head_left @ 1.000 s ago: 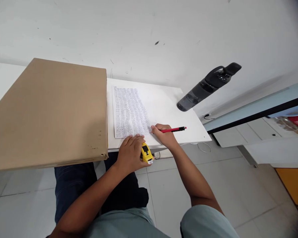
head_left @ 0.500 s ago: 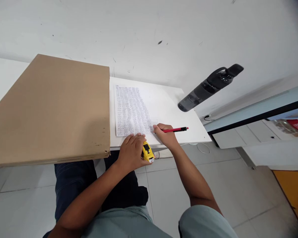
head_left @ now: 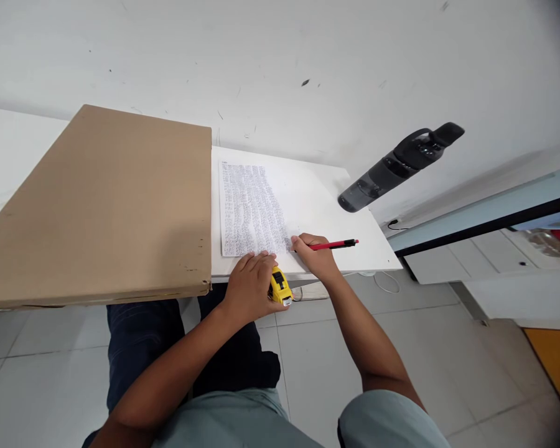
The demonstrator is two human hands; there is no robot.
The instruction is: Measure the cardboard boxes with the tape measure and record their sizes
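My right hand [head_left: 315,255] is closed around a red pen [head_left: 332,245], its tip end low at the right edge of a sheet of paper [head_left: 252,208]. Dense rows of handwriting fill that sheet, which lies on the white table [head_left: 308,193]. My left hand [head_left: 251,287] grips a yellow and black tape measure [head_left: 280,287] at the table's front edge, and its fingertips rest on the paper's lower edge. No blade is seen drawn out of the tape measure.
Left of the paper, a large cardboard box [head_left: 121,205] covers much of the table and overhangs its front edge. A dark water bottle [head_left: 392,171] stands at the back right. Behind runs a white wall [head_left: 261,62]; a cable [head_left: 386,283] hangs below the table's right end.
The whole scene has shifted slightly to the right in view. Both hands keep their holds on the pen and the tape measure, with hardly any movement relative to the paper.
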